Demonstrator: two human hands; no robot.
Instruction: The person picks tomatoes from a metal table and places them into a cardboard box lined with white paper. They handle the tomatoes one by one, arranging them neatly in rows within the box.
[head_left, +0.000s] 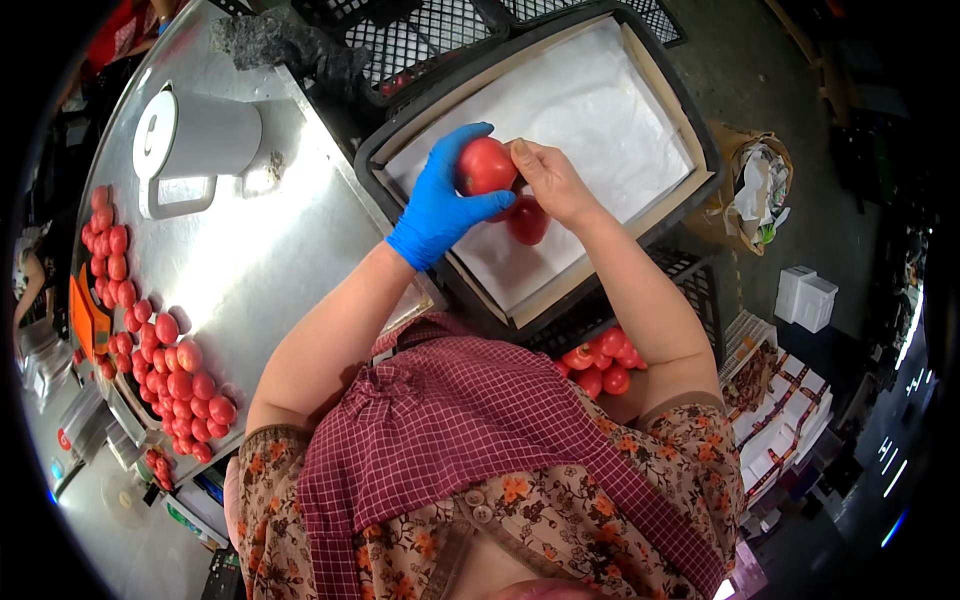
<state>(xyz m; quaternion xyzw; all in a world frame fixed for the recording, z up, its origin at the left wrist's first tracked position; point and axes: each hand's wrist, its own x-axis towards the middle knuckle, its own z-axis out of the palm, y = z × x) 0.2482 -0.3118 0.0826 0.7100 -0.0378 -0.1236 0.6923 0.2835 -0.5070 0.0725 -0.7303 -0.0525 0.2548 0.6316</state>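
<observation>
My left hand (452, 196), in a blue glove, holds a red tomato (486, 166) above a black plastic crate (703, 112). A white sheet (592, 97) and a cardboard edging line the crate. My bare right hand (550, 178) has its thumb and fingers at that tomato's right side; whether they grip it is hard to tell. Just below both hands is another tomato (528, 220), over the sheet, and part of a further one shows behind the glove's thumb. What bears these two is partly hidden.
On the metal table (277, 300) at left lie many tomatoes (180, 385) and a white pitcher (199, 139) on its side. Black mesh crates (420, 30) stand beyond. More tomatoes (604, 360) are in a crate near my right elbow. A paper bag (761, 187) with crumpled paper is at right.
</observation>
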